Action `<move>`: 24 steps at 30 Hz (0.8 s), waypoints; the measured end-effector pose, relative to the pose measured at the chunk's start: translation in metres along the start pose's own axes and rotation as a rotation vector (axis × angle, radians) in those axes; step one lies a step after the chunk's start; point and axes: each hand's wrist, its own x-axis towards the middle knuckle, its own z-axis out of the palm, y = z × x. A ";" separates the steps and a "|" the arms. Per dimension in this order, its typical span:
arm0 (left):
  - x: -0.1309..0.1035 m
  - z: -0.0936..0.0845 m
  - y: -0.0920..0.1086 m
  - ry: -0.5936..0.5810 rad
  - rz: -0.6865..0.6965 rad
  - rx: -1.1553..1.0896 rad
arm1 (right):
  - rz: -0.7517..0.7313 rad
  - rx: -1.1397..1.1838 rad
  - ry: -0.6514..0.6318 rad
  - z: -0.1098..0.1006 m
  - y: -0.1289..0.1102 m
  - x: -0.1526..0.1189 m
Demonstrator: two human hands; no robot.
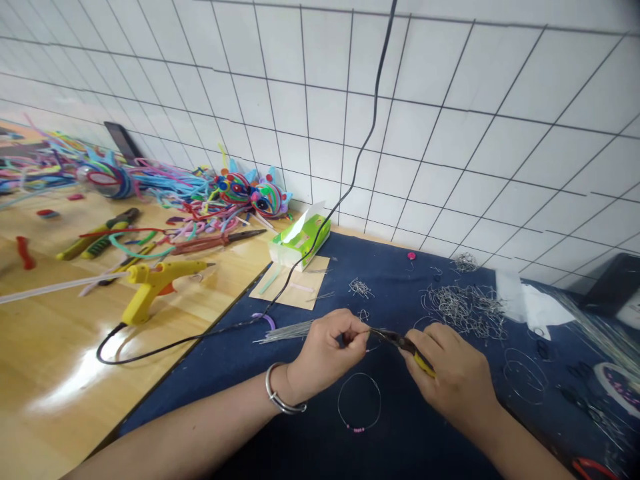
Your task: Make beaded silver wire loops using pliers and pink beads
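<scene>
My right hand (450,373) is closed round the yellow handles of a pair of pliers (400,340), whose dark jaws point left. With thumb and forefinger pinched together, my left hand (333,350) grips a thin wire (371,329) that meets the plier tips. Below the hands, a wire ring (380,400) with several pink beads (356,430) lies on the dark blue cloth (310,447). A bundle of straight wires (285,332) rests partly behind my left hand. Beyond the pliers is a small heap of short bent wires (361,288).
A tangled wire pile (465,310) sits to the right. On the left are a yellow glue gun (160,283), more pliers (100,240) and colourful pipe cleaners (175,183). A black cord (367,143) hangs across a green tissue box (305,237).
</scene>
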 end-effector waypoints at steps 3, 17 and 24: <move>0.000 -0.001 0.001 0.006 0.017 0.011 | 0.016 0.118 -0.005 0.002 0.002 0.003; 0.001 0.000 -0.001 0.024 0.106 -0.019 | -0.056 0.067 0.051 0.002 0.005 0.004; 0.001 -0.001 0.002 -0.011 -0.002 -0.064 | -0.055 0.042 0.042 0.001 0.005 0.003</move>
